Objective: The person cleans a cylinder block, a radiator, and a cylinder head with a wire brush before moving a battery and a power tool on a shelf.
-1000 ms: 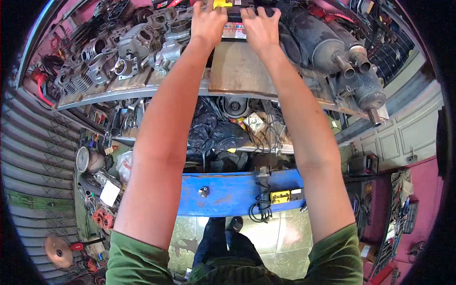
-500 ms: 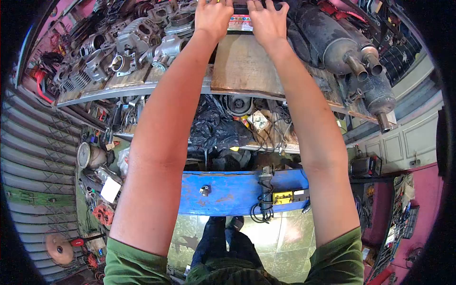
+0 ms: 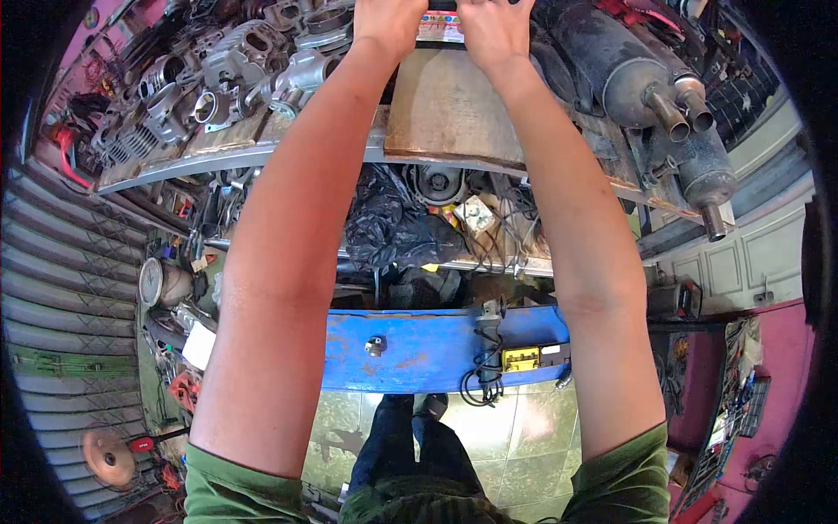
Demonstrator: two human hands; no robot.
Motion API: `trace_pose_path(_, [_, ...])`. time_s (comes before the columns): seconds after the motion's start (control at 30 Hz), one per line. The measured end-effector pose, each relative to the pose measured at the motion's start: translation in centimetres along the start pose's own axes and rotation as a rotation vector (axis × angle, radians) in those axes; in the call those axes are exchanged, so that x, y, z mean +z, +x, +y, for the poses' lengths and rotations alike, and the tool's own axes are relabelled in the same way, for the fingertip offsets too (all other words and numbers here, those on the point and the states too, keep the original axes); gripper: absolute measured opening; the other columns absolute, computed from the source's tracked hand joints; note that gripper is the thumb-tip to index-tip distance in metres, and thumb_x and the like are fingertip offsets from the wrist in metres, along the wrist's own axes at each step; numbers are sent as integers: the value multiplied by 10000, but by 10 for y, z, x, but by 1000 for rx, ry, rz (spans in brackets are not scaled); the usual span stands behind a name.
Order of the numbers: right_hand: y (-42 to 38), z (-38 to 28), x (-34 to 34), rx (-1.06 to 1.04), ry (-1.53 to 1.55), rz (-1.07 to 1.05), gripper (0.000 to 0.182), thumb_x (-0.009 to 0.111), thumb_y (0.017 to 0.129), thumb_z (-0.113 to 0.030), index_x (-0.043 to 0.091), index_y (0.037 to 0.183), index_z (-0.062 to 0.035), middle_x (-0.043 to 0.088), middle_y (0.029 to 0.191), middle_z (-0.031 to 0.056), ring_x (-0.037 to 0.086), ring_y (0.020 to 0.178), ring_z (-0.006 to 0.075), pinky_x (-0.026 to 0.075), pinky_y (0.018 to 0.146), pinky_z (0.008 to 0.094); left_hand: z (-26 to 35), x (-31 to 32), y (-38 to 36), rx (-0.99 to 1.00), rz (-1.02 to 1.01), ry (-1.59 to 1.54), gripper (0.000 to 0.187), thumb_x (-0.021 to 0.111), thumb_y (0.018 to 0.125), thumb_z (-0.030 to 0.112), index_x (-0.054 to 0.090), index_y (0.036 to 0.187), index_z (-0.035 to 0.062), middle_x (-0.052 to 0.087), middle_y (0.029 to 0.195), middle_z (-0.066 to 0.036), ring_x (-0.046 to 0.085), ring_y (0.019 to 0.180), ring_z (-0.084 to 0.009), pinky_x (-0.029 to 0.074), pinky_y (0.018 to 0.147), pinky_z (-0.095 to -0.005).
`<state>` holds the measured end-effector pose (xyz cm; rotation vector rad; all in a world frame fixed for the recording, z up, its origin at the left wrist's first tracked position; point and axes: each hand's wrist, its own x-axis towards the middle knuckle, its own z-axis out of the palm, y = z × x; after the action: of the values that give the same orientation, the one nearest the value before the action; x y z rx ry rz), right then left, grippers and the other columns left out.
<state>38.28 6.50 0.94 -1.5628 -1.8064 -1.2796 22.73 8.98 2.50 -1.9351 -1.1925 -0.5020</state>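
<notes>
Both of my arms stretch far forward to the top of the head view. My left hand [image 3: 390, 24] and my right hand [image 3: 494, 28] are on either side of a dark box with a printed label [image 3: 441, 28] bearing small coloured symbols. The fingers appear closed over the box, but the frame's upper edge cuts off their tips. Much of the box is also out of view. It is at the far end of a wooden board [image 3: 454, 109] on the upper shelf. Cast metal engine parts [image 3: 301, 83] crowd the left side, and exhaust mufflers [image 3: 642, 92] lie to the right.
Below the shelf is a black plastic bag [image 3: 393, 231] among cables and parts. Closer to me, a blue bench [image 3: 419, 371] carries a small metal fitting [image 3: 375, 347], a corded angle grinder [image 3: 489, 327] and a yellow-and-black box [image 3: 522, 359]. A shutter [image 3: 74, 288] stands at left.
My hands and the labelled box have shifted slightly up in the view, so more of the fingers is cut off. The whole scene has tilted slightly with the camera.
</notes>
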Motion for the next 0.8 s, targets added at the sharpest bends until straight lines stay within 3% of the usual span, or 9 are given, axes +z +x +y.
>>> trace_pose_path(0.2, [-2, -3, 1, 17, 0, -1, 205, 596, 906, -114, 690, 1081, -65, 690, 1043, 56, 613, 1101, 243, 360, 1025, 618, 1, -9, -1, 6, -135, -33, 425, 792, 769, 162, 734, 1178, 62, 665, 1282, -110, 492, 1372, -263, 278, 1184, -542])
trace_pose_path(0.4, [-1, -3, 4, 13, 3, 40, 183, 595, 904, -121, 694, 1050, -72, 685, 1006, 46, 618, 1073, 230, 376, 993, 607, 4, 3, 0, -53, 23, -44, 360, 789, 772, 146, 760, 1122, 67, 678, 1262, -110, 528, 1339, -256, 272, 1185, -536])
trace_pose_path(0.47, [0, 0, 3, 1, 26, 21, 178, 596, 901, -118, 694, 1043, -73, 684, 998, 43, 619, 1071, 225, 380, 986, 602, 3, -17, 0, -6, -139, -10, 348, 780, 781, 141, 759, 1121, 69, 704, 1207, -111, 541, 1325, -251, 265, 1186, -531])
trace_pose_path(0.6, [1, 1, 3, 4, 17, 42, 180, 594, 902, -117, 693, 1046, -74, 688, 1008, 43, 620, 1082, 224, 381, 991, 597, 6, -16, 3, -2, -138, 62, 280, 758, 811, 144, 772, 1083, 75, 741, 1095, -88, 554, 1309, -276, 268, 1164, -530])
trace_pose_path(0.67, [1, -1, 3, -4, 17, -13, 176, 587, 904, -100, 690, 1043, -74, 685, 1013, 41, 616, 1091, 221, 378, 997, 600, 3, -11, 6, -12, -266, -40, 419, 755, 816, 148, 710, 1223, 56, 697, 1241, -98, 506, 1360, -289, 281, 1147, -540])
trace_pose_path(0.7, [2, 0, 0, 11, 1, -104, 260, 614, 909, -151, 686, 1147, -75, 695, 1116, 56, 594, 1180, 238, 368, 1044, 582, -1, -12, 3, -16, -263, -34, 419, 755, 816, 148, 710, 1223, 56, 697, 1241, -98, 506, 1360, -289, 281, 1147, -540])
trace_pose_path(0.73, [4, 3, -4, 11, -1, -96, 260, 614, 909, -151, 686, 1147, -75, 695, 1116, 56, 594, 1180, 238, 368, 1044, 582, -4, -14, 0, -15, -208, -81, 496, 750, 817, 142, 651, 1294, 48, 638, 1330, -111, 464, 1395, -293, 288, 1141, -557])
trace_pose_path(0.8, [0, 10, -22, 34, 208, -175, 425, 653, 912, -222, 638, 1317, -94, 661, 1317, 64, 541, 1294, 267, 337, 1114, 567, -4, -28, -9, -15, -154, -140, 577, 746, 819, 135, 591, 1366, 39, 580, 1419, -123, 423, 1431, -298, 294, 1134, -574])
